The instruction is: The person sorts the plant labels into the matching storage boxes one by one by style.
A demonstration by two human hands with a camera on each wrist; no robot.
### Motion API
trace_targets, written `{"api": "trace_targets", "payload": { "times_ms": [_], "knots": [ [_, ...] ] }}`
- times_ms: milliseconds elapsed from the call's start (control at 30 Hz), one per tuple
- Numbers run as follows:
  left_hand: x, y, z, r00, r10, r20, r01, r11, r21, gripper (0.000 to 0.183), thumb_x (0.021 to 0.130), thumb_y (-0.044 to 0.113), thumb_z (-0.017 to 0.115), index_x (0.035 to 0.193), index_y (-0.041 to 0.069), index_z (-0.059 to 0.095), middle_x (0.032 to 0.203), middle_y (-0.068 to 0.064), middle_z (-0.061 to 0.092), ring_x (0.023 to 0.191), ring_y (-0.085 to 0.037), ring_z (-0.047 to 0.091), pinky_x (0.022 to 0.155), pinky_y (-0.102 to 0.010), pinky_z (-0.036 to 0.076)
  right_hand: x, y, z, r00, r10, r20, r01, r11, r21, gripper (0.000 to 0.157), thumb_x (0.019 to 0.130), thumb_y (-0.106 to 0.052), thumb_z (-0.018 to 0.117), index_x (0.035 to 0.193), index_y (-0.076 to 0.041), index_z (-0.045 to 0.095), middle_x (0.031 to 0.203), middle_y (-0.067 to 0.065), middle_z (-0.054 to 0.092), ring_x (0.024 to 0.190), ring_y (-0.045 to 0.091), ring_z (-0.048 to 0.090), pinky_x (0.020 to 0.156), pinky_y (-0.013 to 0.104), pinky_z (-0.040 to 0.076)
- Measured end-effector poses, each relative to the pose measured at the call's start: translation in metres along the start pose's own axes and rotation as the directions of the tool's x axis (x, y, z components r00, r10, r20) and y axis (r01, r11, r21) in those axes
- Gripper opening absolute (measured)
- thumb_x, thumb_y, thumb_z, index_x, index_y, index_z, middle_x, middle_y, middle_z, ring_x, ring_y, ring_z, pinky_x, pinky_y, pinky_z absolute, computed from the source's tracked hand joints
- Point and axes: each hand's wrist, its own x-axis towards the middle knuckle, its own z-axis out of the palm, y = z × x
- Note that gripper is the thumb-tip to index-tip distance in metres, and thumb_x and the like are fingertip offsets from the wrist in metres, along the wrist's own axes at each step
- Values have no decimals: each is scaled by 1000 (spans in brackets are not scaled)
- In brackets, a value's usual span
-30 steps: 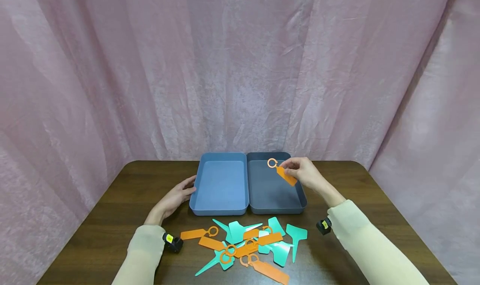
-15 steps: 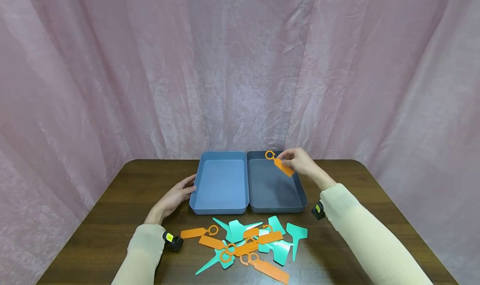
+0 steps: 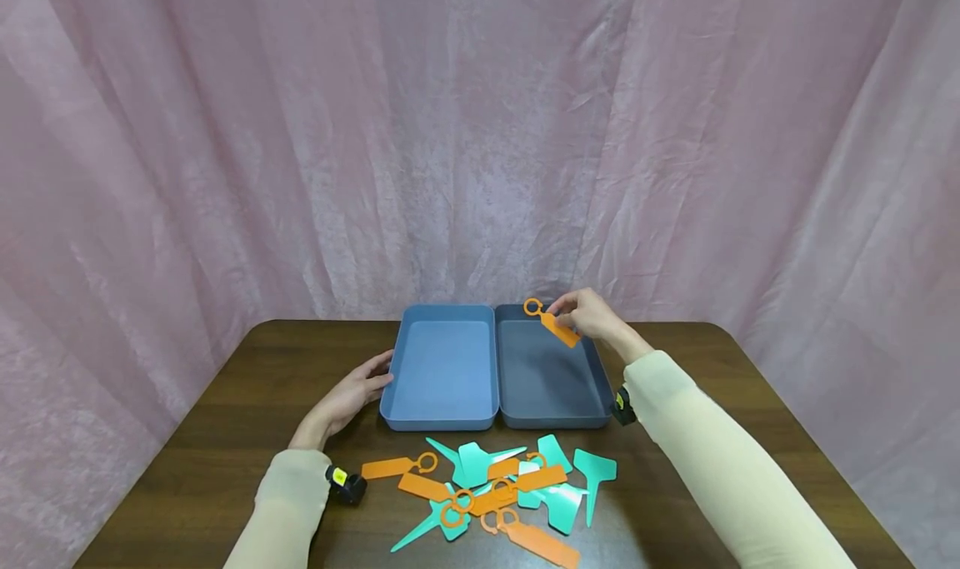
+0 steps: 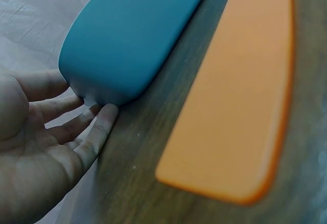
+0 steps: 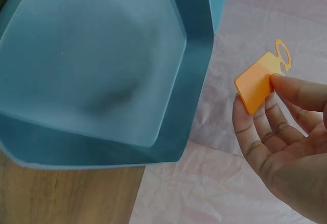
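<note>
My right hand (image 3: 592, 315) pinches an orange ring-topped plant tag (image 3: 559, 330) between thumb and fingers, above the far part of the dark grey tray (image 3: 551, 390). The right wrist view shows this tag tilted, its open ring pointing away from the palm. Beside the light blue tray (image 3: 448, 369), my left hand (image 3: 345, 398) rests with extended fingertips against the outer left wall. Both trays stand side by side with bare floors. In the left wrist view, the fingertips (image 4: 107, 114) touch the tray's lower corner.
In front of the trays lies a loose pile of orange ring tags (image 3: 536, 542) and teal T-shaped plant labels (image 3: 595, 473), several overlapping. They lie on a dark wooden table (image 3: 247, 402). A pink curtain (image 3: 480, 136) hangs behind its far edge.
My right hand has moved left and slightly farther back over the grey tray, carrying the orange plant tag. The left hand stays at the blue tray, and the pile is unchanged.
</note>
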Motion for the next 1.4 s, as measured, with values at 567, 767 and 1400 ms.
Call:
{"api": "trace_targets", "payload": {
  "times_ms": [567, 767, 1400],
  "knots": [
    [-2, -1, 1, 1000, -2, -5, 2, 1000, 2, 62, 113, 16, 43, 167, 4, 14, 169, -26, 15, 151, -45, 31, 124, -58, 27, 16, 1, 15, 999, 33, 7, -33, 996, -89, 24, 97, 0, 63, 119, 3, 74, 105, 17, 71, 81, 22, 62, 65, 32, 56],
    [-3, 0, 0, 1000, 2, -6, -2, 1000, -1, 62, 113, 16, 42, 167, 3, 14, 169, -27, 14, 151, -45, 30, 124, -59, 27, 19, -1, 19, 1000, 17, 6, -16, 996, -83, 25, 96, 3, 63, 117, 5, 75, 104, 18, 71, 76, 20, 59, 62, 28, 52],
    [-2, -1, 1, 1000, 5, -16, -5, 1000, 5, 62, 113, 16, 42, 167, 4, 14, 170, -25, 15, 151, -44, 30, 124, -58, 26, 17, 8, 16, 997, 41, 59, -32, 990, -136, 25, 102, -4, 60, 123, 1, 71, 112, 17, 69, 102, 38, 66, 74, 43, 58]
  ]
}}
